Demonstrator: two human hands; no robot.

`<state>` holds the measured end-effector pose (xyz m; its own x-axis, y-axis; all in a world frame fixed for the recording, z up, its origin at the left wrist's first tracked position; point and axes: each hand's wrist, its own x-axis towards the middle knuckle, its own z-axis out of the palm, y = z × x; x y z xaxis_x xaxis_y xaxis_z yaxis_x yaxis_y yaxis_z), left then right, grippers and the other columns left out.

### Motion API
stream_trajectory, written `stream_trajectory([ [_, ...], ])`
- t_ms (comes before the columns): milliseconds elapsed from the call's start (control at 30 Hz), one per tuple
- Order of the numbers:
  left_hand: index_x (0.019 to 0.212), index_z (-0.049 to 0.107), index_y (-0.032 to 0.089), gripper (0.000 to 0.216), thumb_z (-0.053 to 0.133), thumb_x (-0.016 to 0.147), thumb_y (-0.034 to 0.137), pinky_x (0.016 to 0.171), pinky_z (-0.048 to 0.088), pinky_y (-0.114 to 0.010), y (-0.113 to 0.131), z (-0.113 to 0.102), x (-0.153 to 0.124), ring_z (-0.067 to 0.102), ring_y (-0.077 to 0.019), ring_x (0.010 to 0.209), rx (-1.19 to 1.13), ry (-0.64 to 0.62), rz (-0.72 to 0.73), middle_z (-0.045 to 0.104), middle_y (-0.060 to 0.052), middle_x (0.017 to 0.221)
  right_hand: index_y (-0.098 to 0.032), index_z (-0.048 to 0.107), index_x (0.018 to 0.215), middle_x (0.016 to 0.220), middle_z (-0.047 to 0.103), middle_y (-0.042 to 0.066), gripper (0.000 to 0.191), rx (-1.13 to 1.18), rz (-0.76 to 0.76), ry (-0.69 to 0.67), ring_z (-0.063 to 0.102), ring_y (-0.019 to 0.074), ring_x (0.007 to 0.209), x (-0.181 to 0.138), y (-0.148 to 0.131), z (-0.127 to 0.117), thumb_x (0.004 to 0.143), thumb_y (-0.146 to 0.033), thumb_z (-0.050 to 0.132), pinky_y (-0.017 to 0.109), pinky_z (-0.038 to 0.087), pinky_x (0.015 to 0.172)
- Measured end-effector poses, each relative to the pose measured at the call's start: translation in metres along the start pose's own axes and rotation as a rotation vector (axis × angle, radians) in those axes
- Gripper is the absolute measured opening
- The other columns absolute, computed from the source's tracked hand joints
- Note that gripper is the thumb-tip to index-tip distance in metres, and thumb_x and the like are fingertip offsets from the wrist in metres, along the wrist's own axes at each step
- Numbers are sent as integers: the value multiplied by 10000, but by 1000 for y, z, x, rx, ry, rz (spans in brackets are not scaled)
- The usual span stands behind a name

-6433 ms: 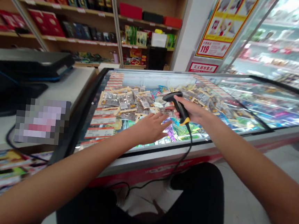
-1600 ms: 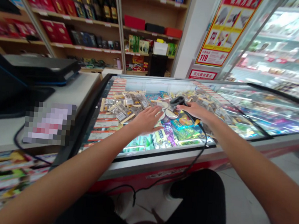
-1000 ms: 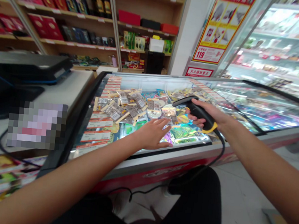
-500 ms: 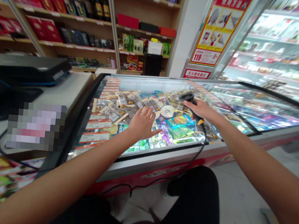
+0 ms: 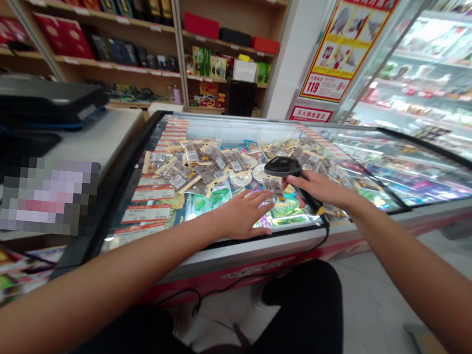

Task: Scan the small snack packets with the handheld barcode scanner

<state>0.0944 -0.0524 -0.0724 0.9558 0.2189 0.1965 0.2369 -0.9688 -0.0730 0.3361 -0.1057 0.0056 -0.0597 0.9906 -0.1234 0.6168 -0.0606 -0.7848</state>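
Observation:
A black handheld barcode scanner is in my right hand, its head tipped toward the left. My fingers wrap around its handle, and a black cable runs down from it. My left hand lies low over the front of the glass-topped freezer, fingers stretched out to the right. Just past its fingertips, below the scanner head, is a small packet; whether they touch is unclear. Many similar clear snack packets are spread on the glass to the left, and more packets lie behind the scanner.
Left of the freezer stands a counter with black equipment. Shelves with boxes and bottles line the back. A bright display fridge stands at right. The cable loops down near my knees.
My left hand has moved right and toward the freezer's front edge. The scanner in my right hand has shifted left and nearer, and its head now sits above a packet by my left fingertips.

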Motion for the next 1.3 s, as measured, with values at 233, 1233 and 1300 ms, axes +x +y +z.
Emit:
stream_trajectory([
  [233,1555,447,123,772,368,1011,665,1191,344,-510,5,-2,-2,433,-374,1483,29,-31,-26,339,-195,1677,-193,588,892,680,534,-1,446,691,285,-190,396,71,426,2,-2,-5,983,-622,505,175,325,340],
  [1233,1566,439,106,803,362,1011,681,1221,310,-542,7,6,0,336,-361,1547,33,-27,-37,359,-223,1657,-195,544,870,623,468,-13,434,754,442,-158,348,90,408,-17,-27,-25,996,-596,437,210,379,337],
  [1300,1563,445,107,796,365,1013,677,1219,313,-532,7,6,0,344,-361,1543,38,-19,-30,359,-225,1657,-199,545,871,617,463,-12,429,754,425,-147,341,95,411,-19,-27,-25,993,-596,439,216,374,337],
])
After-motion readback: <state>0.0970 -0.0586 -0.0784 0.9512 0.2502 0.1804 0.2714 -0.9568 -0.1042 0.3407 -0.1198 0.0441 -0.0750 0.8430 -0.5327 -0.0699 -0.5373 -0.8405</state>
